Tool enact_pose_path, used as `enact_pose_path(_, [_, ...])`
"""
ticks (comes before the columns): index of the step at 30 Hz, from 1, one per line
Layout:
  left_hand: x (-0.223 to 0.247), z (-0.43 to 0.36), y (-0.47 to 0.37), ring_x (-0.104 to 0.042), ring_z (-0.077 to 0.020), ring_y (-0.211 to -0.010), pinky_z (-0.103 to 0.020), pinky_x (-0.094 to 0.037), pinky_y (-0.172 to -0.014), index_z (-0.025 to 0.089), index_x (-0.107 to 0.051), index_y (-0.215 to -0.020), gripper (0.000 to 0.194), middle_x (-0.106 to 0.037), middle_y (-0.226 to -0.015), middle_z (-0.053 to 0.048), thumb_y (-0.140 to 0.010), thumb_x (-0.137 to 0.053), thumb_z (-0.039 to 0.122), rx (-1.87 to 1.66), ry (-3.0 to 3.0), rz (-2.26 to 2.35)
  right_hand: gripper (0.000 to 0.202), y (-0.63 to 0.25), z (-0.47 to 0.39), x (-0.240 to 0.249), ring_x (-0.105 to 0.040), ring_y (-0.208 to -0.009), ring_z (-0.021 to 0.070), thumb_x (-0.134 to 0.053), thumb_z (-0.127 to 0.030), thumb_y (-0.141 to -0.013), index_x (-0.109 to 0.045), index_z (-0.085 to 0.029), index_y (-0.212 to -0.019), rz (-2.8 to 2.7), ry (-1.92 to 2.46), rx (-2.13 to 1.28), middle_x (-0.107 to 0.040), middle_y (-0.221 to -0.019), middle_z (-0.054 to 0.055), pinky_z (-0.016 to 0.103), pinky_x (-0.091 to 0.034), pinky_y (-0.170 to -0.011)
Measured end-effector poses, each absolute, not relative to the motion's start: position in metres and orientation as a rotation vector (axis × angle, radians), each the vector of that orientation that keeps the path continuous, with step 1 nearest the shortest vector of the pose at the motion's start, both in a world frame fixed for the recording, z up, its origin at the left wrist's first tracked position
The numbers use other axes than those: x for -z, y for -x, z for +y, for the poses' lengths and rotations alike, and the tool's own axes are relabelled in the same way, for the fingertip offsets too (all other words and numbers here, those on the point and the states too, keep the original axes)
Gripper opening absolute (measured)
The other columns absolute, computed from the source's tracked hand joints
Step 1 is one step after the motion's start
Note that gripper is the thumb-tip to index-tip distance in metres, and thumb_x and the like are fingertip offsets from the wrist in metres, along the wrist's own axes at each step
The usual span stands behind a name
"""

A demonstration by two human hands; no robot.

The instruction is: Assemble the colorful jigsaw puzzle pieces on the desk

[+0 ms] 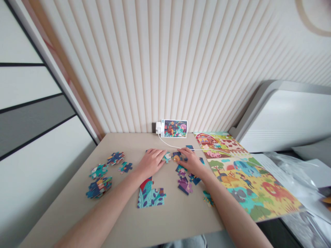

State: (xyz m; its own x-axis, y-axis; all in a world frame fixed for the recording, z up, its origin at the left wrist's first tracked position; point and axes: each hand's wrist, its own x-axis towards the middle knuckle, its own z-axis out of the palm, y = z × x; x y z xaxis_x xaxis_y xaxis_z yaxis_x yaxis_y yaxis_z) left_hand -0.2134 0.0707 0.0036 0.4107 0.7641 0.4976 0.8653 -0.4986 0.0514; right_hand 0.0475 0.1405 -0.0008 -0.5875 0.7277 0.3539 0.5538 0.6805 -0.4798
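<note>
My left hand rests low over the table, its thumb and fingertips at the edge of a teal and white puzzle piece. Under and below that hand runs a joined puzzle section, teal with leaves and a red patch; part of it is hidden. My right hand has its index finger and thumb around a dark puzzle piece with an orange shape. The two pieces lie close together between my hands. Several purple and dark blue puzzle pieces lie below my right hand, partly covered by it.
Loose piles of puzzle pieces lie on the table's left side. A picture card leans at the wall beside a white charger. Its cable crosses to the right over completed animal puzzles. A green piece sits by my right forearm.
</note>
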Motion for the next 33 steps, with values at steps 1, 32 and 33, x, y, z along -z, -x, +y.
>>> enact_pose_path(1, [-0.004, 0.071, 0.213, -0.062, -0.0269, -0.112, -0.043, -0.045, -0.101, 0.019, -0.057, -0.137, 0.044, -0.068, -0.125, -0.012, -0.094, -0.063, 0.025, 0.695, 2.451, -1.438, 0.057, -0.047, 0.139, 0.001, -0.057, -0.124, 0.0247, -0.07, -0.025, -0.085, -0.056, -0.028, -0.14, -2.348, 0.946, -0.47, -0.058, -0.134, 0.009, 0.04, -0.044, -0.109])
enact_pose_path(32, [-0.014, 0.067, 0.218, -0.062, -0.0269, -0.112, -0.045, -0.046, -0.1, 0.018, -0.058, -0.136, 0.04, -0.067, -0.124, -0.013, -0.097, -0.057, 0.028, 0.688, 2.448, -1.407, 0.027, -0.11, 0.186, 0.007, -0.067, -0.107, 0.0259, -0.054, -0.023, -0.091, -0.074, -0.019, -0.109, -2.126, 1.372, -0.132, -0.075, -0.111, 0.01, 0.038, -0.049, -0.097])
enact_pose_path(33, [-0.017, 0.066, 0.22, -0.061, -0.027, -0.112, -0.045, -0.046, -0.1, 0.019, -0.057, -0.137, 0.04, -0.067, -0.124, -0.013, -0.098, -0.056, 0.028, 0.692, 2.443, -1.405, 0.027, -0.109, 0.185, 0.006, -0.066, -0.107, 0.0258, -0.054, -0.023, -0.091, -0.074, -0.02, -0.108, -2.134, 1.36, -0.134, -0.074, -0.111, 0.01, 0.038, -0.048, -0.097])
